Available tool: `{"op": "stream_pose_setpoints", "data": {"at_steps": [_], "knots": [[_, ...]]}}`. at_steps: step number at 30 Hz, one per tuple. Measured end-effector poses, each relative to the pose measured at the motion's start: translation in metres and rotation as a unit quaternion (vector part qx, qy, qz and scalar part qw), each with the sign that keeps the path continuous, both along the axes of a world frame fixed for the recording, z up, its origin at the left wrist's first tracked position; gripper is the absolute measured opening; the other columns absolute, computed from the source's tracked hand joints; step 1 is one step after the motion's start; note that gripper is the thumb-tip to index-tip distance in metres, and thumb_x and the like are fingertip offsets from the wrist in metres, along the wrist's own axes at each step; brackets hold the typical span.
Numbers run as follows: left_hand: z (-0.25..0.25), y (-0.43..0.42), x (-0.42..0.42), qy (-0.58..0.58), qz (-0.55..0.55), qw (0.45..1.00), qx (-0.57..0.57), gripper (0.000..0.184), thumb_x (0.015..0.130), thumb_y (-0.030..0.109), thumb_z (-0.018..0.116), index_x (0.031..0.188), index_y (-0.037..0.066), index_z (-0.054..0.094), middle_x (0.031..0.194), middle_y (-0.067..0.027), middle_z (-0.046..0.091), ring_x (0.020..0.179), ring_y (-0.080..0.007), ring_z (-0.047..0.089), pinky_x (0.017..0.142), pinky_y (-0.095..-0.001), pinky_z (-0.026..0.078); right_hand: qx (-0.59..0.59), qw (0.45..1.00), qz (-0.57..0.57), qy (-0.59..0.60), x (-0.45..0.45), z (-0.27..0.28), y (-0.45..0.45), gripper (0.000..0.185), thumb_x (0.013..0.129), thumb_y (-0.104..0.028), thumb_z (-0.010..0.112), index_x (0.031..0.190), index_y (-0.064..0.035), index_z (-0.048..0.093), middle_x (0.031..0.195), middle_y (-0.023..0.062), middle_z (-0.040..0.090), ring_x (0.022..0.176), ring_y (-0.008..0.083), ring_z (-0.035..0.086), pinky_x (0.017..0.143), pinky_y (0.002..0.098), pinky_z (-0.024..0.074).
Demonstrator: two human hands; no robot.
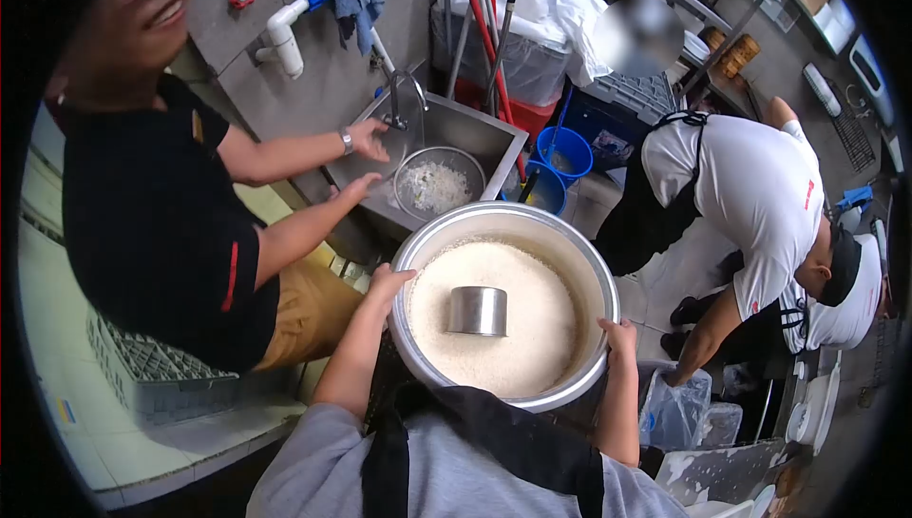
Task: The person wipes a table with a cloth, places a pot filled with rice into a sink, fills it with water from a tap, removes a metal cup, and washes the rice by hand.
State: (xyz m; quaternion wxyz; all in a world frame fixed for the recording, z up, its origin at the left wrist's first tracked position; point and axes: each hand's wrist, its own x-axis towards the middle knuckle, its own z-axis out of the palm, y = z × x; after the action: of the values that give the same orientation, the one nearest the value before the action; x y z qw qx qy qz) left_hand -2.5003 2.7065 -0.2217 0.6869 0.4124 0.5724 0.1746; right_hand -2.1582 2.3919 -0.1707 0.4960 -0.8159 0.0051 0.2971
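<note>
A large round metal pot full of white grains is held level in front of my body. My left hand grips its rim at the left, and my right hand grips the rim at the right. On top of the grains rests a small metal cup, touched by neither hand. Just beyond the pot, a strainer with pale food bits in it sits in a steel sink.
A person in black holds both hands over the sink at the left. At the right, a person in white bends toward a plastic-lined bin. Blue buckets and red-handled poles stand behind the pot. A grey crate is at the lower left.
</note>
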Motion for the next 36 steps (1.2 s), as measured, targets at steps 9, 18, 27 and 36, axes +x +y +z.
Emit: {"op": "stream_pose_setpoints", "data": {"at_steps": [9, 18, 27, 36], "knots": [[-0.016, 0.072, 0.017, -0.079, 0.029, 0.996, 0.027, 0.034, 0.073, 0.008, 0.068, 0.104, -0.006, 0.061, 0.095, -0.0146, 0.064, 0.083, -0.0244, 0.063, 0.076, -0.0352, 0.048, -0.063, 0.996, 0.013, -0.054, 0.036, -0.018, 0.091, 0.034, 0.067, -0.008, 0.071, 0.098, 0.0032, 0.062, 0.083, 0.0118, 0.065, 0.072, 0.021, 0.061, 0.067, 0.035, 0.0477], [-0.044, 0.119, 0.027, 0.039, 0.116, 0.991, 0.061, 0.056, 0.091, 0.04, 0.05, 0.113, -0.011, 0.05, 0.105, -0.0223, 0.06, 0.088, -0.0309, 0.061, 0.076, -0.0384, 0.05, -0.044, 0.997, -0.019, -0.067, 0.05, -0.048, 0.162, 0.049, 0.084, -0.046, 0.058, 0.092, 0.0017, 0.064, 0.082, 0.0141, 0.065, 0.074, 0.0206, 0.061, 0.068, 0.0356, 0.0466], [-0.058, 0.195, 0.031, 0.114, 0.201, 0.963, 0.142, 0.054, 0.098, 0.036, 0.028, 0.119, -0.009, 0.05, 0.119, -0.0248, 0.055, 0.107, -0.0359, 0.054, 0.091, -0.0403, 0.043, -0.098, 0.99, -0.034, -0.097, 0.028, -0.08, 0.254, 0.05, 0.087, -0.047, 0.051, 0.095, 0.0004, 0.063, 0.091, 0.0229, 0.064, 0.088, 0.0352, 0.061, 0.079, 0.0411, 0.0448], [-0.082, 0.227, 0.009, 0.279, 0.108, 0.914, 0.276, 0.055, 0.098, 0.034, 0.027, 0.121, -0.012, 0.047, 0.125, -0.0284, 0.048, 0.117, -0.0395, 0.046, 0.099, -0.0393, 0.035, -0.163, 0.973, 0.033, -0.16, 0.023, -0.057, 0.304, 0.053, 0.09, -0.05, 0.041, 0.093, 0.0011, 0.056, 0.092, 0.0297, 0.06, 0.093, 0.0455, 0.056, 0.082, 0.0497, 0.0422]]}}
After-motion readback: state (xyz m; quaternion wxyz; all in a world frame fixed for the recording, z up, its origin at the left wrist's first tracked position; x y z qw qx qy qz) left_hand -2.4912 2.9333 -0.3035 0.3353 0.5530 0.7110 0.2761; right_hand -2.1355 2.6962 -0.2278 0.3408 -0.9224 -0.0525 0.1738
